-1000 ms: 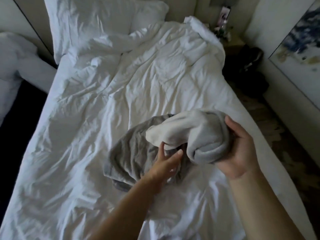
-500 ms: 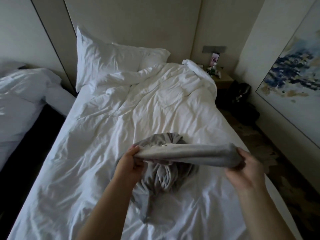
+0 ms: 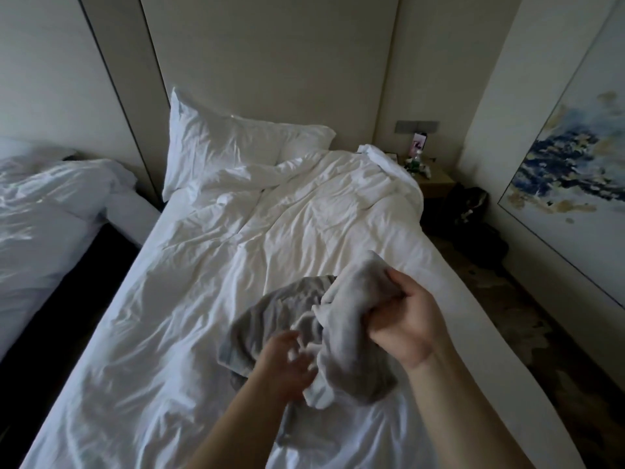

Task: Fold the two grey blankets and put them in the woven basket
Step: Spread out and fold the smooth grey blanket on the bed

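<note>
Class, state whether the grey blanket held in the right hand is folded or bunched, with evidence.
Bunched, not folded: the grey blanket hangs crumpled from the right hand, showing no flat layers or straight edges.

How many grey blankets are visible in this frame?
2. A lighter grey blanket is bunched in the right hand. A darker grey blanket lies crumpled on the white duvet beneath it, partly covered. No others show.

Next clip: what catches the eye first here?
The right hand grips a bunched pale grey blanket above the rumpled white bed, with the blurred left hand beside it. A darker grey blanket lies crumpled underneath, and a blue-and-gold painting hangs on the right wall.
</note>
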Tool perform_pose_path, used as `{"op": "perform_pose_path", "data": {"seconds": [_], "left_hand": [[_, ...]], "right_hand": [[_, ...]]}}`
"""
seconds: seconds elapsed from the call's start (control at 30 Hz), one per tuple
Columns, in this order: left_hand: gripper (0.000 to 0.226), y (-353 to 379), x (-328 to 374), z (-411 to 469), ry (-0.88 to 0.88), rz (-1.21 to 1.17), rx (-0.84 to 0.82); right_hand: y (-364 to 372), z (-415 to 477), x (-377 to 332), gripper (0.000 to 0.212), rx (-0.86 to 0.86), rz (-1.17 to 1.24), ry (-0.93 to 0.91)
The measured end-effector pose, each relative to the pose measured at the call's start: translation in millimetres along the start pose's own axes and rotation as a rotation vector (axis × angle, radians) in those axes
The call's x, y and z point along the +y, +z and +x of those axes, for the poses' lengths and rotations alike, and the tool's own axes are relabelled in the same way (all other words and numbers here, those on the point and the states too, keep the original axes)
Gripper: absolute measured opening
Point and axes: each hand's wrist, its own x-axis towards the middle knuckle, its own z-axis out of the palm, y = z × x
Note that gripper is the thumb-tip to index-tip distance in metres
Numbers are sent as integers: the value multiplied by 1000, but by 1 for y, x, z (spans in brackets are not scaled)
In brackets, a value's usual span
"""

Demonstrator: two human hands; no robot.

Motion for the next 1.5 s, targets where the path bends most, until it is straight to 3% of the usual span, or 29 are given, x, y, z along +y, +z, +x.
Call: {"op": "perform_pose_path", "data": {"seconds": [0.07, 0.13, 0.23, 0.33, 0.47, 0.6, 0.73, 0.8, 0.93, 1.07, 1.13, 1.2, 1.27, 1.37, 1.47, 1.5], "left_hand": [[18, 8, -19, -5, -108, 145, 10], [50, 7, -35, -5, -193, 268, 40], [61, 11, -47, -6, -152, 270, -92], [74, 14, -43, -6, -206, 5, -305], [64, 11, -10, -9, -38, -116, -485], [61, -4, 27, -13, 80, 21, -340], [13, 0, 36, -19, 270, 186, -167], [28, 0, 43, -22, 385, 135, -33], [31, -15, 76, -37, 511, -68, -53], [39, -39, 101, -57, 716, -220, 108], [32, -54, 110, -61, 793, -110, 298], [19, -65, 114, -55, 727, 128, 470], [13, -63, 104, -44, 631, 350, 463], [39, -36, 69, -29, 564, 444, 282], [50, 0, 33, -28, 205, 495, -101], [52, 4, 26, -25, 165, 524, -144]], "right_hand": [[11, 1, 8, 47, -63, -4, -1], [20, 1, 16, 48, -143, -15, 7], [29, 4, 20, 52, -228, -39, -8], [30, 8, 17, 52, -209, -65, -44], [12, 13, 8, 41, -64, -129, -146], [-7, 17, 9, 23, 144, -319, -251], [-18, 22, 16, 20, 240, -363, -274], [-25, 24, 10, 18, 224, -163, -292], [-61, 22, -13, 18, 280, 406, -262], [-95, 18, -31, 25, 297, 490, -333], [-101, 18, -44, 35, 384, 407, -392], [-96, 21, -51, 32, 445, 269, -426], [-83, 28, -41, 34, 452, 36, -394], [-46, 35, 7, 23, 412, -488, -207], [-28, 37, 61, 9, 224, -1042, -186], [-26, 36, 73, 8, 166, -1147, -203]]}}
